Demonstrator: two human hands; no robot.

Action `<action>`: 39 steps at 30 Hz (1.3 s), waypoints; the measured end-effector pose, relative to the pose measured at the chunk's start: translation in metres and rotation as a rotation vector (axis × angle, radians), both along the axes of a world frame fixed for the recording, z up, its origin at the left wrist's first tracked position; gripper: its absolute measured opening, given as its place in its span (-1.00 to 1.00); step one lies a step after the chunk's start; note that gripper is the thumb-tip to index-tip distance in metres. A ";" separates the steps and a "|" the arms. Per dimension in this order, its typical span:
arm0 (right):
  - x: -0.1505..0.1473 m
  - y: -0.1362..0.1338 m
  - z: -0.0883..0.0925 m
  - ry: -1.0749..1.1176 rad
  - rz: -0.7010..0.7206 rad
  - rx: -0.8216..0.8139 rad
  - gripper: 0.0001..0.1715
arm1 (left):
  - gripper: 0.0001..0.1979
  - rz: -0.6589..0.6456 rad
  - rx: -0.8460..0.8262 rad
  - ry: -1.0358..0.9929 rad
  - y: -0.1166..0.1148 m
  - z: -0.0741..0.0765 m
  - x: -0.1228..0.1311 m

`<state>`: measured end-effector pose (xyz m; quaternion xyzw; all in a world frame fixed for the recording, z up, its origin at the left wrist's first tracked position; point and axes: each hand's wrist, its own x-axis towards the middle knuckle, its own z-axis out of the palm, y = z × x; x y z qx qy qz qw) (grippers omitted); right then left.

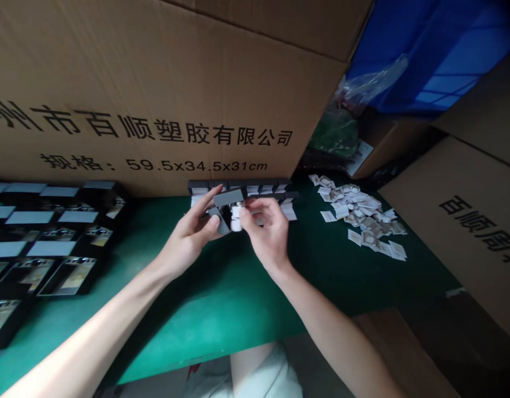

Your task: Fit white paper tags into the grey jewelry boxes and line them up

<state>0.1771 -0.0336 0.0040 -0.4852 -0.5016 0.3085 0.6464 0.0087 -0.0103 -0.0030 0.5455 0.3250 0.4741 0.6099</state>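
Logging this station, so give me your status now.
Left hand gripping open dark box. Right hand on white insert. White packets heaped right of dark box row.

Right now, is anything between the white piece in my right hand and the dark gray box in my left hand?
Nothing visible stands between them. The white piece pinched in your right hand sits directly beside the dark gray box held in your left hand.

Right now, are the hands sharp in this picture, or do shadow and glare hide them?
In the head view, the left hand and right hand look sharp; the green table shows pale glare; the lower right corner falls into deep shadow.
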 end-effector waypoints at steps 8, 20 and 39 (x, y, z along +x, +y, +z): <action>0.002 0.001 -0.005 -0.181 0.158 0.068 -0.76 | -0.34 -0.002 -0.076 -0.104 0.000 0.002 0.002; 0.004 0.001 -0.004 -0.312 0.171 0.144 -0.83 | -0.36 0.025 -0.121 -0.133 -0.001 0.009 0.003; 0.010 0.005 -0.010 -0.384 0.122 0.208 -0.88 | -0.36 0.030 -0.164 -0.185 0.004 0.010 0.000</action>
